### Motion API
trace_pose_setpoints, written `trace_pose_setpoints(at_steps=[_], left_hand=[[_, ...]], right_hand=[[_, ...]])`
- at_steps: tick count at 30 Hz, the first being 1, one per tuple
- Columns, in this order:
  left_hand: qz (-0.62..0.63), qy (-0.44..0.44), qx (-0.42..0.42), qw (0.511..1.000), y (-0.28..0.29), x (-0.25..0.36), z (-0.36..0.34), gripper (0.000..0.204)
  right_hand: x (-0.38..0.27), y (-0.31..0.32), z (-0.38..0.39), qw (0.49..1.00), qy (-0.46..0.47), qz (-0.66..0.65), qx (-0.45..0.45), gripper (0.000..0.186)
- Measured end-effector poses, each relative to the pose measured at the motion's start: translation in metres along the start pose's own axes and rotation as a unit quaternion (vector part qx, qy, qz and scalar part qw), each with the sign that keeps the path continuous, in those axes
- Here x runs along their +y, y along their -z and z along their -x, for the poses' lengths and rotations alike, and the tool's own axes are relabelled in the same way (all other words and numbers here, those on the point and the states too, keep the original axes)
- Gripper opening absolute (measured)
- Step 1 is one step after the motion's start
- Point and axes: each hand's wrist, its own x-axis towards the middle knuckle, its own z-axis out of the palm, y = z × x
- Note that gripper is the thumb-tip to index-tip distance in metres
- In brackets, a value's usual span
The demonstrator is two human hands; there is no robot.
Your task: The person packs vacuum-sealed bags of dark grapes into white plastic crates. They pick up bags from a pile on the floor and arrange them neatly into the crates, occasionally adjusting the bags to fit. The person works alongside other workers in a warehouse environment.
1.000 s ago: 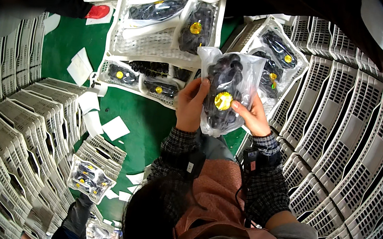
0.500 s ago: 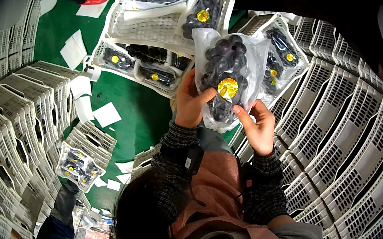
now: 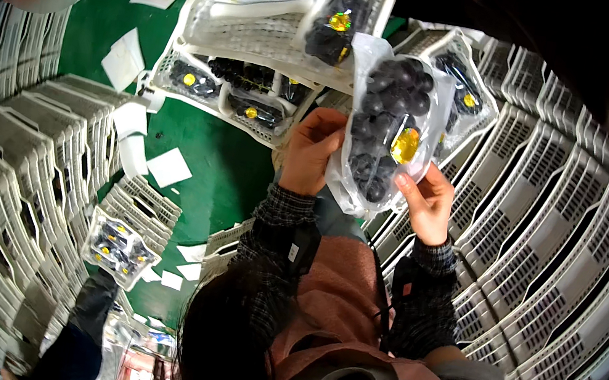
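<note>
A clear plastic bag of dark grapes (image 3: 379, 123) with a round gold sticker (image 3: 405, 146) is held up in front of me, turned partly to the right. My left hand (image 3: 311, 151) is closed at the bag's left edge, its fingers curled and partly hidden. On the lower right, my right hand (image 3: 429, 203) grips the bag, thumb on the front near the sticker and fingers behind. Just beyond the bag, a white crate (image 3: 264, 29) holds more bagged grapes in white padding. Below it sits another crate (image 3: 224, 114) of bagged grapes.
White crates (image 3: 547, 214) stand in tall stacks on the right, and more stacks (image 3: 6, 174) line the left. A crate of grapes (image 3: 476, 128) lies behind the bag. White paper sheets (image 3: 170, 167) are scattered over the green floor (image 3: 210, 151). Another person's dark sleeve (image 3: 89, 315) shows lower left.
The bag has turned and shifted right, so its sticker now faces more to the right. My left thumb has left the bag's front for its left edge. My right hand has moved slightly right.
</note>
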Motion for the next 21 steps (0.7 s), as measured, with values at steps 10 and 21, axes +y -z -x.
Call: trace_pose_setpoints(at_steps=[10,21], left_hand=[[0.148,-0.119,-0.021,0.982,0.01,-0.039,0.058,0.015],[0.262,-0.422,0.082,0.864,0.045,-0.046,0.187,0.016]], right_hand=[[-0.006,0.038,0.029,0.982,0.044,0.107,-0.151,0.052],[-0.021,-0.065,0.06,0.835,0.167,0.288,-0.438,0.05]])
